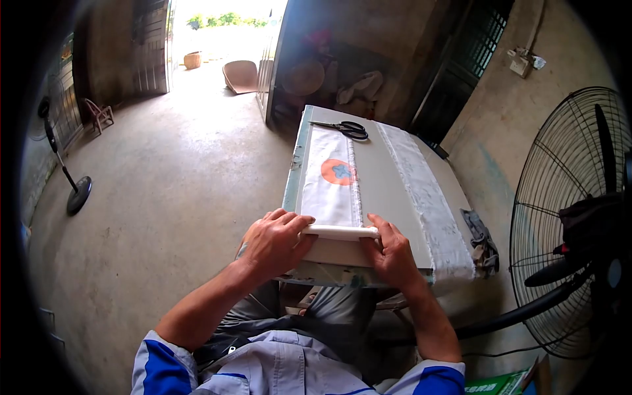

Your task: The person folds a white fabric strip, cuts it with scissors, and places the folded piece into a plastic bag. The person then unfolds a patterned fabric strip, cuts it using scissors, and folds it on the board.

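A white cloth strip (pixel 327 205) with a frayed right edge and an orange round print (pixel 338 172) lies lengthwise on the table. Its near end forms a tight white roll (pixel 340 232) across the strip. My left hand (pixel 276 236) grips the left end of this roll between thumb and fingers. At the opposite end, my right hand (pixel 392 250) pinches the roll the same way. Black-handled scissors (pixel 343 128) rest across the strip's far end, beyond both hands.
A second frayed white strip (pixel 421 191) runs along the right of the table (pixel 388 171), beside a crumpled dark cloth (pixel 480 240). A large black fan (pixel 573 224) stands close on the right. On the floor to the left are a stand fan (pixel 78 194) and a small chair (pixel 99 115).
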The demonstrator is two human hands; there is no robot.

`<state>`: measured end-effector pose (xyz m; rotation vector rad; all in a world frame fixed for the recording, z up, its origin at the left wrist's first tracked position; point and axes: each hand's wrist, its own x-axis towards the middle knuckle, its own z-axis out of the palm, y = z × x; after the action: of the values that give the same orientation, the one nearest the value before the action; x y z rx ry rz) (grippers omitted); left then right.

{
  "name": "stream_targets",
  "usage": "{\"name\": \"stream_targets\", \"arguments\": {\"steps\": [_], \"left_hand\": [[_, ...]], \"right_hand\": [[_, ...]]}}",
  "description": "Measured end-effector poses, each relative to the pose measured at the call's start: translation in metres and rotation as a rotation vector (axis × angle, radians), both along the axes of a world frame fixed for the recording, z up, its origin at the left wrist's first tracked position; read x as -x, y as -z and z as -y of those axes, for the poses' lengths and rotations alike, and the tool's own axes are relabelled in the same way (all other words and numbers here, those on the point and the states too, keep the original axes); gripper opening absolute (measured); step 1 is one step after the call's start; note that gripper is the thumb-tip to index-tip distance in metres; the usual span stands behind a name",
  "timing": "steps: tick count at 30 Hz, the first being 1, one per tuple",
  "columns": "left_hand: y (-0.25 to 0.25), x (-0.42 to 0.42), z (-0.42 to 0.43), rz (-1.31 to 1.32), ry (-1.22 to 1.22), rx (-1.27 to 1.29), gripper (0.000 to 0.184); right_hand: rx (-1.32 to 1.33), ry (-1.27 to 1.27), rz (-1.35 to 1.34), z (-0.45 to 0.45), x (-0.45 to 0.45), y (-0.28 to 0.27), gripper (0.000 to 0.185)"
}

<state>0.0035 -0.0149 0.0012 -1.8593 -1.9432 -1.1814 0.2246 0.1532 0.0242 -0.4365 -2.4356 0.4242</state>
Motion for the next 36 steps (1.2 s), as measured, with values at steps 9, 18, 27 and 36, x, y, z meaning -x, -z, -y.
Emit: {"name": "stream_targets", "arguments": {"steps": [9, 18, 27, 36], "left_hand": [[0.006, 0.003, -0.016, 0.100, -0.113, 0.011, 0.056], [0.006, 0.005, -0.028, 0.086, -0.232, 0.111, 0.063], [0.007, 0.006, -0.033, 0.048, -0.195, 0.169, 0.024], [-0.002, 0.000, -0.025, 0.076, -0.169, 0.234, 0.023]], "right_hand": [[0.192, 0.133, -0.027, -0.004, 0.016, 0.007, 0.054], [-0.176, 0.306, 0.066, -0.003, 0.027, 0.013, 0.049], [-0.269, -0.138, 0.206, 0.026, 0.062, 0.025, 0.072], [-0.171, 0.040, 0.511, 0.012, 0.039, 0.026, 0.117]]}}
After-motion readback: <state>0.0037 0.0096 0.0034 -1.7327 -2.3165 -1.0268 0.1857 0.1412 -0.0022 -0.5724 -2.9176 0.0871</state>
